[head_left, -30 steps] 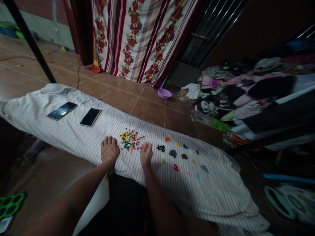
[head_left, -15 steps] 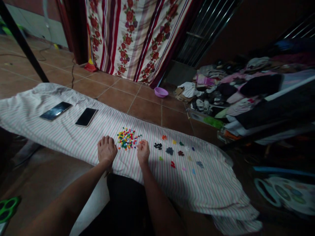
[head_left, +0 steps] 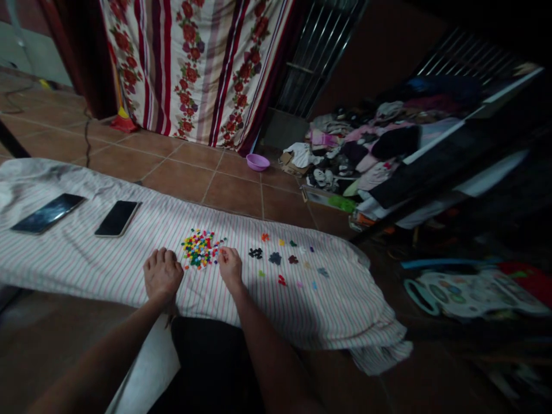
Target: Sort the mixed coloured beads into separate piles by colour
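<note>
A loose heap of small multicoloured pieces (head_left: 200, 248) lies on the striped cloth (head_left: 194, 215). Just right of the heap, my right hand (head_left: 230, 267) has its fingers pinched together at the heap's edge; what they hold is too small to name. My left hand (head_left: 163, 273) rests palm down on the cloth, left of the heap, fingers lying flat. Right of my right hand are small single-colour groups, among them black pieces (head_left: 256, 253), dark grey pieces (head_left: 275, 258), orange pieces (head_left: 264, 237), dark red pieces (head_left: 293, 260) and red pieces (head_left: 282, 280).
Two dark phones or tablets, one larger (head_left: 48, 213) and one smaller (head_left: 118, 218), lie on the cloth at the left. Beyond the cloth are a purple basin (head_left: 257, 163) on the tiled floor, a floral curtain (head_left: 202, 69) and a pile of clothes (head_left: 357, 144).
The view has turned to the right, so everything appears shifted left. Against the cloth, my two hands stay in nearly the same places, the left flat and the right pinched.
</note>
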`<state>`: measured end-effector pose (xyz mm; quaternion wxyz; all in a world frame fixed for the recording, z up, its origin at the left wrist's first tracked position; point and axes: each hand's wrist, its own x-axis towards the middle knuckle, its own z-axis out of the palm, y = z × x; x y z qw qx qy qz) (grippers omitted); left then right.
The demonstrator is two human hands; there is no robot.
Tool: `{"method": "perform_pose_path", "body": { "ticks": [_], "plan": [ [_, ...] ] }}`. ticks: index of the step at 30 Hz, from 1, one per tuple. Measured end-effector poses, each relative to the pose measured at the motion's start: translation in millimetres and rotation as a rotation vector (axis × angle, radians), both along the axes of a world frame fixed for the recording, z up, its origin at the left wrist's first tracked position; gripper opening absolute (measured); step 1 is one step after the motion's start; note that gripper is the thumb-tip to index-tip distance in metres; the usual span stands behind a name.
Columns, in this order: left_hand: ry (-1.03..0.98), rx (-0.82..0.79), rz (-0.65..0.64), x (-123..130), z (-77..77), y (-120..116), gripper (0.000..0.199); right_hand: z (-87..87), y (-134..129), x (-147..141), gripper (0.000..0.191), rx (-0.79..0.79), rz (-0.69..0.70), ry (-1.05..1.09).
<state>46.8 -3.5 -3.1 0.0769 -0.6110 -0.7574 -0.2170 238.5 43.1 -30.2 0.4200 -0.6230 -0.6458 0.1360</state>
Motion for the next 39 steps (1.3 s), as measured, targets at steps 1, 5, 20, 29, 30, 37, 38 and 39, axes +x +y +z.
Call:
{"method": "perform_pose_path", "body": {
  "ticks": [1,5,20,29,30,37,38,39],
  "plan": [
    [0.001,-0.001,-0.001,0,-0.5,0,0.025,3.5,3,3,0.021,0.002,0.005,-0.014],
    [0.007,-0.001,-0.003,-1,-2.5,0,0.026,16.7,22,30,0.022,0.012,-0.016,0.016],
    [0.059,-0.063,0.012,1,3.0,1,0.024,47.0,69,188,0.018,-0.234,-0.338,-0.274],
    [0.052,-0.046,0.003,0,1.4,2,0.023,38.1,77,182,0.019,-0.317,-0.318,-0.298],
    [0.051,-0.043,0.003,0,1.1,3,0.023,37.9,78,181,0.020,-0.318,-0.323,-0.295],
    [0.061,-0.026,0.006,0,0.2,3,0.023,34.7,88,178,0.023,-0.328,-0.306,-0.237],
    [0.061,-0.027,0.004,0,0.4,3,0.023,33.8,87,178,0.023,-0.328,-0.300,-0.226],
    [0.060,-0.026,0.005,0,0.4,3,0.023,33.1,87,178,0.024,-0.328,-0.297,-0.214]
  ]
}}
